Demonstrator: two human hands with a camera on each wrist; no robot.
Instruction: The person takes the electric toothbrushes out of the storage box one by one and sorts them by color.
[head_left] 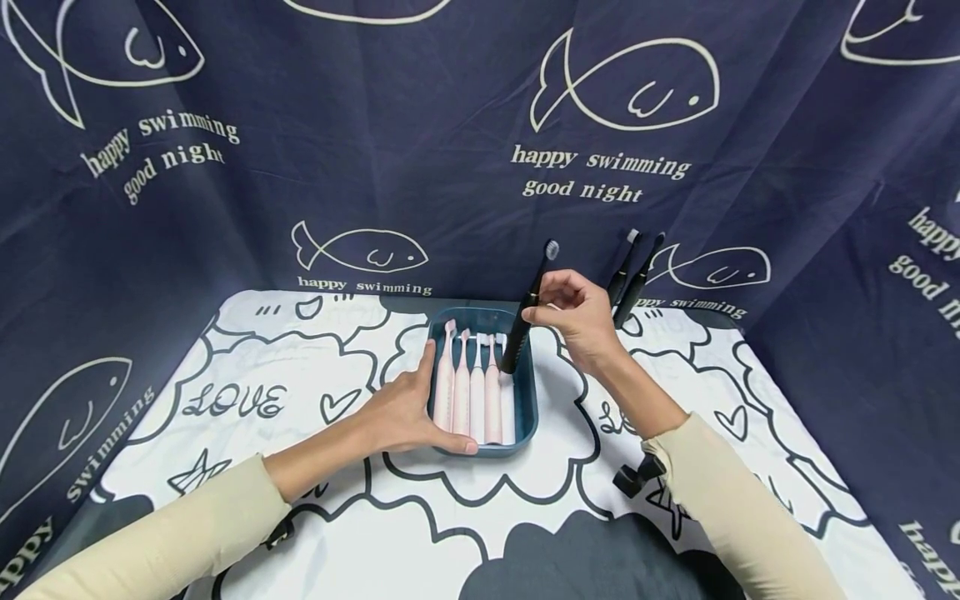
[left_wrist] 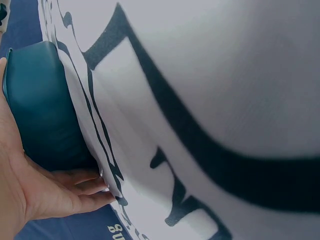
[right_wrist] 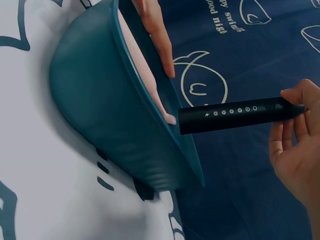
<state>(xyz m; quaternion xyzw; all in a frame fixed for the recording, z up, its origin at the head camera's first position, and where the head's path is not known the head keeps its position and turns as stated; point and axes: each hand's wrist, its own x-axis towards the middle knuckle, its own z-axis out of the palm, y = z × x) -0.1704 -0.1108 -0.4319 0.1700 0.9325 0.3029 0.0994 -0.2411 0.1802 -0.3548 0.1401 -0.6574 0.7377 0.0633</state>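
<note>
Right hand (head_left: 577,321) pinches a black electric toothbrush (head_left: 525,315) mid-handle, fingers curled around it. Brush is tilted, head up and leaning right, base down inside the right end of the teal tray (head_left: 529,392). Look: slim matte black body, small pale bristle head at top. The right wrist view shows a row of small white icons along the handle (right_wrist: 235,115), including a lightning mark, and the base end just over the tray rim (right_wrist: 150,125).

Left hand (head_left: 408,408) holds the tray at its left side: thumb laid along the front edge, fingers up the left wall. Fingers are only lightly bent, pressed flat on the tray. Left wrist view confirms the palm (left_wrist: 30,195) against the tray's outer wall (left_wrist: 42,110).

Tray sits centre of the table on a white cloth with dark cartoon outlines (head_left: 465,517). Four pink toothbrushes (head_left: 468,387) lie side by side in it, heads pointing away from the person, filling the left and middle part. Black brush base is just right of them.

Two more black toothbrushes (head_left: 632,275) stand behind the right hand, against the navy fish-print backdrop (head_left: 465,125). Small black clip-like part (head_left: 636,477) sits by the right forearm; can't tell what it is.
</note>
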